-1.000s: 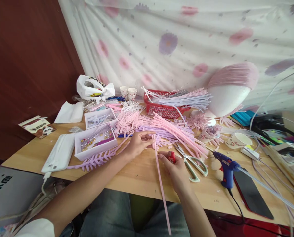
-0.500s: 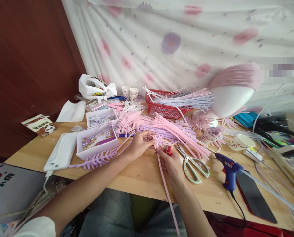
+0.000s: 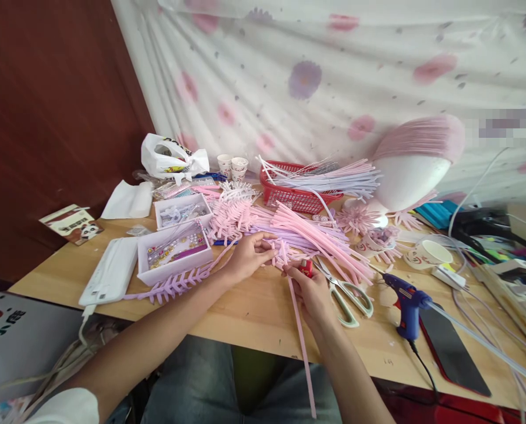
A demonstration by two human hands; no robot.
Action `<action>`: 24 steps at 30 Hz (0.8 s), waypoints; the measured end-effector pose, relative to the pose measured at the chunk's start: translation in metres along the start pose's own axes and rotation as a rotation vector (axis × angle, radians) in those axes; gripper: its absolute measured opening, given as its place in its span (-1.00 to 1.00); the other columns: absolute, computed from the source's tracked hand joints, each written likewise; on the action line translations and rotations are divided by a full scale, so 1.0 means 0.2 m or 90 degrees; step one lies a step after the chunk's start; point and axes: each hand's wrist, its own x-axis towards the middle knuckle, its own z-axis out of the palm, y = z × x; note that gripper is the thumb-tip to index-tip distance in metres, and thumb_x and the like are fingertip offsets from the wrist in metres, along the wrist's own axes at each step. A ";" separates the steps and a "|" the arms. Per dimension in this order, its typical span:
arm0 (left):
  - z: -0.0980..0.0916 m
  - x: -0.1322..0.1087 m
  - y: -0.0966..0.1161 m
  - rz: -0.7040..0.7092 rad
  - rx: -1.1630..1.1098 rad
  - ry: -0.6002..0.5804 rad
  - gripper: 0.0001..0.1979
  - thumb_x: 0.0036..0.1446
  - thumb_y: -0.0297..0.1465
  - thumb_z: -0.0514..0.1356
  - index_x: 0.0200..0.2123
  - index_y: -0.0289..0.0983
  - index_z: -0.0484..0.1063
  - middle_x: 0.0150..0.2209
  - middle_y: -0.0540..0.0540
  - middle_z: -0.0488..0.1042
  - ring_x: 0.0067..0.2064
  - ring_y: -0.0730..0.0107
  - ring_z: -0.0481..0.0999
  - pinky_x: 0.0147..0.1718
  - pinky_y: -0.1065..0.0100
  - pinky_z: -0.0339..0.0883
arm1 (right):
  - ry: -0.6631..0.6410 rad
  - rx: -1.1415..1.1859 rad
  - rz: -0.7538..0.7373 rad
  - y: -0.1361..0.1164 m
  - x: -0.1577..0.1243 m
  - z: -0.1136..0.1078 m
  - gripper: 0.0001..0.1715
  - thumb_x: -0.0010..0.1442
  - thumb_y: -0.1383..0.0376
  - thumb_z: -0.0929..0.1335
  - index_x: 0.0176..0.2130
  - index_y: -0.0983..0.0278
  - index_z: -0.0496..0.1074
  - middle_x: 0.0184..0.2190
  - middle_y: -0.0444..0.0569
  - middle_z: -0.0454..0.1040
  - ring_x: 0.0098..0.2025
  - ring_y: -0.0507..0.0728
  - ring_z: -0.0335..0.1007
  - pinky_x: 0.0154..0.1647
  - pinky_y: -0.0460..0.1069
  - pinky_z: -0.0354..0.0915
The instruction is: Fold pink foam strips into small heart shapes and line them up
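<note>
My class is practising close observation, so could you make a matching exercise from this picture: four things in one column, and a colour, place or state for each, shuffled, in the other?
Column one
1. Long pink strip
2. Glue gun
3. Scissors
4. Basket

Column two
A. Blue, next to a dark phone
B. Red, with thin stems lying across it
C. In the right hand, hanging past the near edge of the table
D. Lying flat, with metal blades and pale handles

Right pairs: 1-C, 2-A, 3-D, 4-B
</note>
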 end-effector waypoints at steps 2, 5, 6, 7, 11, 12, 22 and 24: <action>-0.04 0.00 0.00 0.066 0.161 0.002 -0.64 0.08 -0.39 0.28 -0.02 -0.26 0.52 -0.34 -0.09 0.55 -0.30 0.28 0.55 -0.23 0.26 0.46 | -0.037 -0.123 -0.057 -0.09 0.02 -0.07 -0.70 0.05 0.09 0.41 -0.50 0.27 0.46 -0.68 -0.19 0.24 -0.62 -0.01 0.01 -0.55 -0.04 -0.02; -0.07 -0.02 0.03 0.249 0.375 0.098 -0.64 0.06 -0.43 0.28 -0.03 -0.21 0.56 -0.08 -0.19 0.56 0.01 0.08 0.48 0.11 0.08 0.29 | -0.067 -0.391 -0.210 -0.25 0.07 -0.18 -0.74 0.10 0.18 0.37 -0.52 0.27 0.44 -0.63 -0.13 0.33 -0.55 0.03 0.09 -0.47 -0.02 -0.01; -0.07 -0.03 0.04 0.297 0.402 0.131 -0.64 0.08 -0.43 0.26 -0.01 -0.22 0.56 -0.04 -0.21 0.54 0.06 0.05 0.44 0.15 0.05 0.24 | -0.072 -0.475 -0.248 -0.30 0.09 -0.20 -0.72 0.13 0.20 0.35 -0.55 0.26 0.41 -0.67 -0.14 0.28 -0.56 0.03 0.06 -0.47 -0.02 -0.04; -0.07 -0.04 0.06 0.336 0.407 0.138 -0.64 0.11 -0.42 0.25 0.01 -0.23 0.55 -0.04 -0.21 0.54 0.07 0.04 0.42 0.17 0.05 0.22 | -0.091 -0.539 -0.285 -0.34 0.11 -0.22 -0.68 0.15 0.23 0.33 -0.59 0.25 0.36 -0.70 -0.15 0.22 -0.57 0.02 0.02 -0.47 -0.01 -0.07; -0.03 -0.07 0.07 0.416 0.354 0.046 -0.71 0.18 -0.39 0.26 -0.01 -0.18 0.57 -0.06 -0.18 0.59 0.03 0.12 0.48 0.11 0.15 0.27 | -0.191 -0.640 -0.322 -0.39 0.17 -0.20 -0.66 0.17 0.29 0.30 -0.61 0.25 0.28 -0.69 -0.14 0.23 -0.57 0.02 0.00 -0.47 -0.01 -0.09; -0.02 -0.06 0.06 0.428 0.348 0.029 -0.74 0.19 -0.38 0.27 -0.04 -0.18 0.58 -0.09 -0.17 0.61 -0.01 0.15 0.52 0.06 0.17 0.31 | -0.204 -0.646 -0.319 -0.38 0.18 -0.18 -0.66 0.17 0.29 0.31 -0.61 0.25 0.28 -0.68 -0.14 0.24 -0.57 0.02 0.01 -0.47 -0.02 -0.09; -0.01 -0.04 -0.03 0.454 0.433 0.051 -0.90 0.22 -0.45 0.23 -0.28 -0.25 0.58 -0.32 -0.10 0.62 -0.26 0.31 0.56 -0.22 0.30 0.35 | -0.206 -0.715 -0.293 -0.33 0.19 -0.05 -0.73 0.18 0.32 0.32 -0.55 0.28 0.35 -0.50 -0.04 0.45 -0.48 0.04 0.19 -0.44 -0.04 -0.04; -0.01 -0.04 -0.03 0.446 0.436 0.046 -0.89 0.21 -0.48 0.22 -0.30 -0.27 0.57 -0.33 -0.11 0.61 -0.26 0.30 0.56 -0.21 0.30 0.34 | -0.194 -0.735 -0.290 -0.33 0.19 -0.03 -0.74 0.18 0.32 0.32 -0.53 0.28 0.39 -0.46 -0.01 0.47 -0.45 0.06 0.25 -0.43 -0.04 -0.03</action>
